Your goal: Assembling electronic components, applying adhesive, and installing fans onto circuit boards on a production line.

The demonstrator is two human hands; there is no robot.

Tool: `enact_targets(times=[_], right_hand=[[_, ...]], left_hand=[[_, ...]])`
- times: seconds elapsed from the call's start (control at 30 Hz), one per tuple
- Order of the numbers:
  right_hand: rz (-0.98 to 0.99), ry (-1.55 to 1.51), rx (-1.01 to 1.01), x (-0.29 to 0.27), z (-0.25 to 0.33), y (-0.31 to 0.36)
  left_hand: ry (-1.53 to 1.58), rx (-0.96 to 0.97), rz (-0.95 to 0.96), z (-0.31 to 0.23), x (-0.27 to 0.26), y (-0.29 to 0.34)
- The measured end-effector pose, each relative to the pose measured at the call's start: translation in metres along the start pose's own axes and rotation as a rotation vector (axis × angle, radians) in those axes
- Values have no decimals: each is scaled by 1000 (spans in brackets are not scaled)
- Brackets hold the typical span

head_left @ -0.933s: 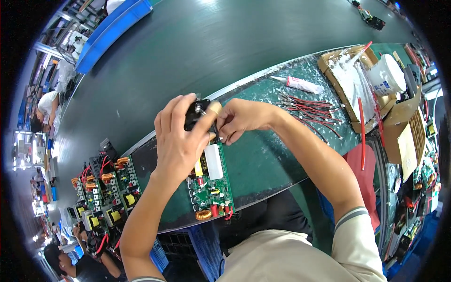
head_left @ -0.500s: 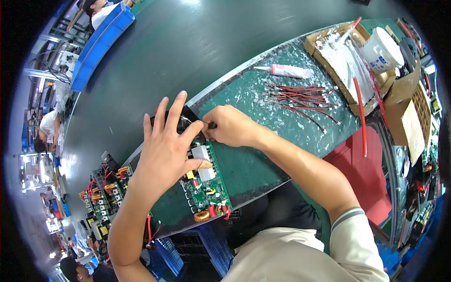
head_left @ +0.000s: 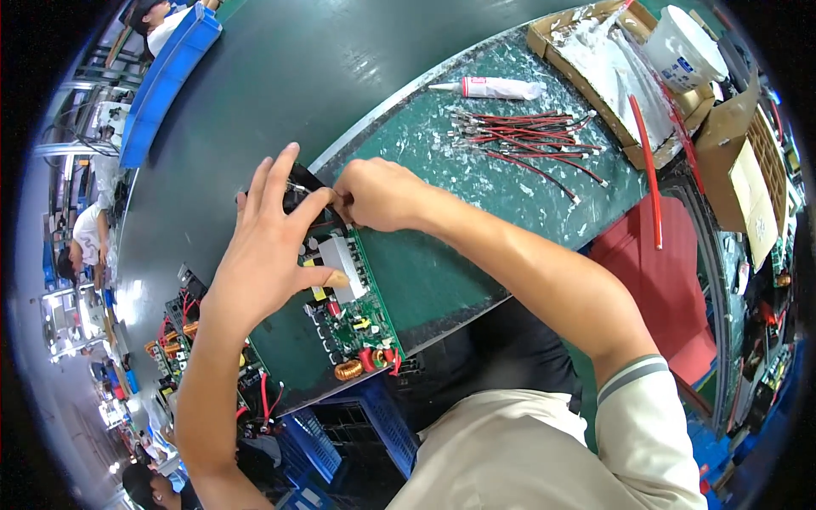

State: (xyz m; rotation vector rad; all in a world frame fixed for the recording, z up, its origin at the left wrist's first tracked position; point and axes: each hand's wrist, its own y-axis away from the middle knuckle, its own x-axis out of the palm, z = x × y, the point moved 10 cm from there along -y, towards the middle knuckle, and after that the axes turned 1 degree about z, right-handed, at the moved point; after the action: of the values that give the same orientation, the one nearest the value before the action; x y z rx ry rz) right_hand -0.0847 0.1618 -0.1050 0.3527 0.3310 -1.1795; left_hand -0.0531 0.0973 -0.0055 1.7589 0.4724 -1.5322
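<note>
A green circuit board (head_left: pixel 381 316) lies at the table's near edge, carrying a pale metal heat sink (head_left: pixel 334 255) and a copper coil (head_left: pixel 348 370). Over its left side spreads my left hand (head_left: pixel 265 251), open, with the thumb on the heat sink and the index finger reaching toward my other hand. My right hand (head_left: pixel 382 195) is closed in a pinch at the board's far end, beside a black part (head_left: pixel 304 178). What its fingertips hold is hidden behind the knuckles.
A bundle of red and black wires (head_left: pixel 527 136) and a white sealant tube (head_left: pixel 501 88) lie farther right. Beyond are a cardboard tray (head_left: pixel 544 36), a white bucket (head_left: pixel 685 47) and a red sheet (head_left: pixel 654 289). More boards (head_left: pixel 174 357) sit at left; people work beyond a blue bin (head_left: pixel 166 89).
Both hands and the board appear farther left in view, as does the whole scene. My right hand stays pinched at the board's far end, and my left thumb remains on the heat sink.
</note>
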Motion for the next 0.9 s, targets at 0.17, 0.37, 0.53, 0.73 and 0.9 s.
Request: enact_targets(times=[0.17,0.37,0.53,0.73,0.9], right_hand=[[12,35,60,2,-7,-6],[90,44,95,8,-6,-8],[-73,111,104,4,-6,-7],[-87,39,90,2,-10,0],[-67,21,89,5,-10,2]], left_hand=[[-52,-40,-35,-2,1,5],[42,-32,-98,-4,1,12],[38,-35,-108,-4,0,12],[-18,-7,-141,-4,0,13],[-8,-6,-134,-2,0,13]])
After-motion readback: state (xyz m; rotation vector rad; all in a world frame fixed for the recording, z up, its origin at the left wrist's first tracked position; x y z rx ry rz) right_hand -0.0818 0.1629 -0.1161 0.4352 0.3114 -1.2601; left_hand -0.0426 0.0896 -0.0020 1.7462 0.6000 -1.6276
